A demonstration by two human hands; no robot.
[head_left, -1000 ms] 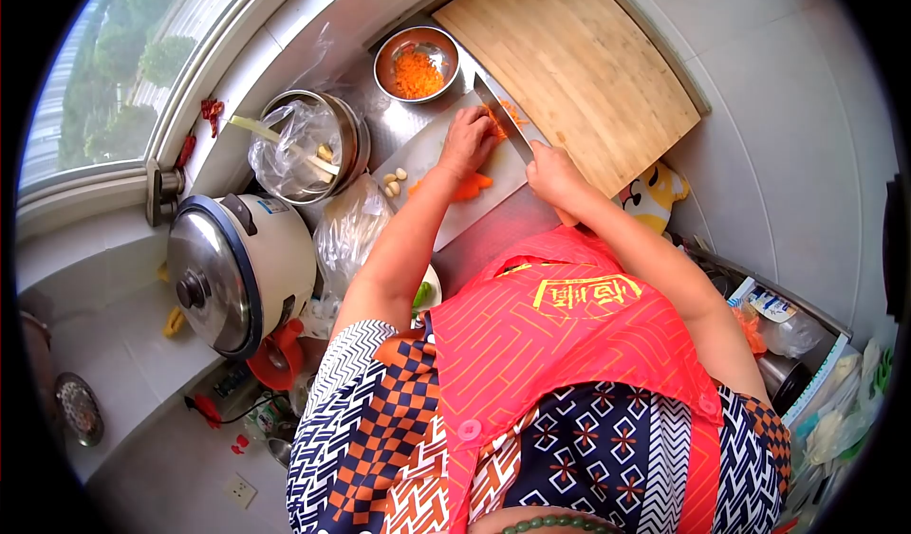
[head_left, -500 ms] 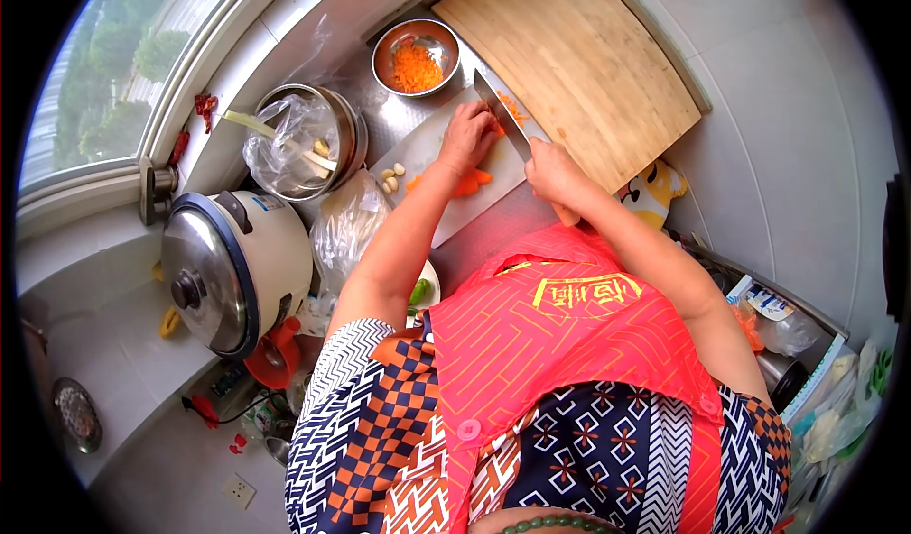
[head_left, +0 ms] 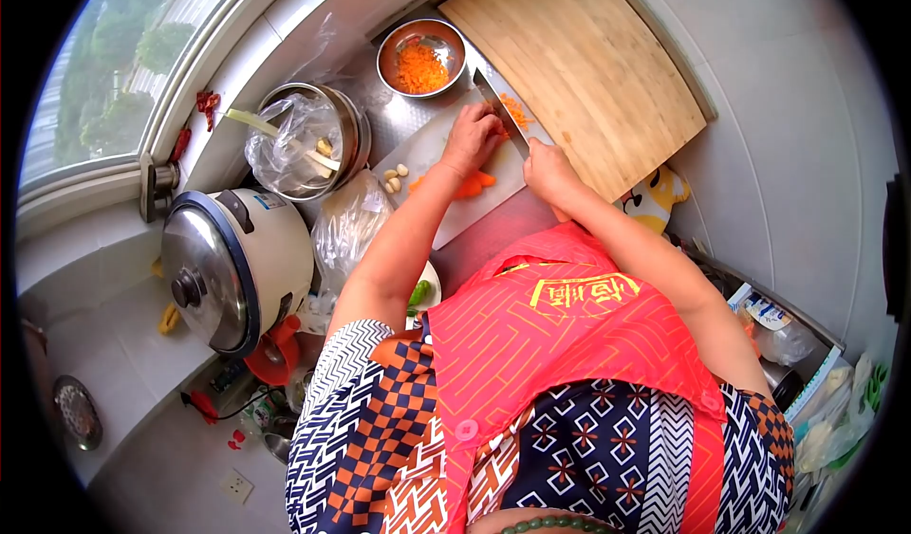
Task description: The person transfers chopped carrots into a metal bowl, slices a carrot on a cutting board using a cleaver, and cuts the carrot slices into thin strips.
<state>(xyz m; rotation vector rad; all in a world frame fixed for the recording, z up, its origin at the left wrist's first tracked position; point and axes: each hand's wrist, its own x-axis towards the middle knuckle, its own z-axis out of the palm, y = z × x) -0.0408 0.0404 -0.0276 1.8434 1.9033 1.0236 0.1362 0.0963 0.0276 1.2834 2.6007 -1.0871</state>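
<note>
My right hand (head_left: 550, 169) is closed round the handle of a kitchen knife (head_left: 500, 105), whose blade points away across a white cutting board (head_left: 424, 143). Beside the blade, the curled fingers of my left hand (head_left: 472, 136) press down on a piece of carrot, mostly hidden beneath them. Finely cut carrot (head_left: 515, 112) lies on the blade's far side. Nearer me on the board are larger carrot pieces (head_left: 472, 186) and several garlic cloves (head_left: 394, 177). Beyond the board, a metal bowl (head_left: 459, 48) holds diced carrot (head_left: 419, 67).
A large wooden board (head_left: 588, 69) lies to the right. On the left stand a rice cooker (head_left: 270, 240), stacked metal pots (head_left: 359, 140) with a plastic bag inside, and another plastic bag (head_left: 351, 221). A plate with green vegetable (head_left: 418, 292) is partly hidden by my left arm.
Both hands stay at the board, with only a slight shift of the knife and fingers. The whole view has moved a little.
</note>
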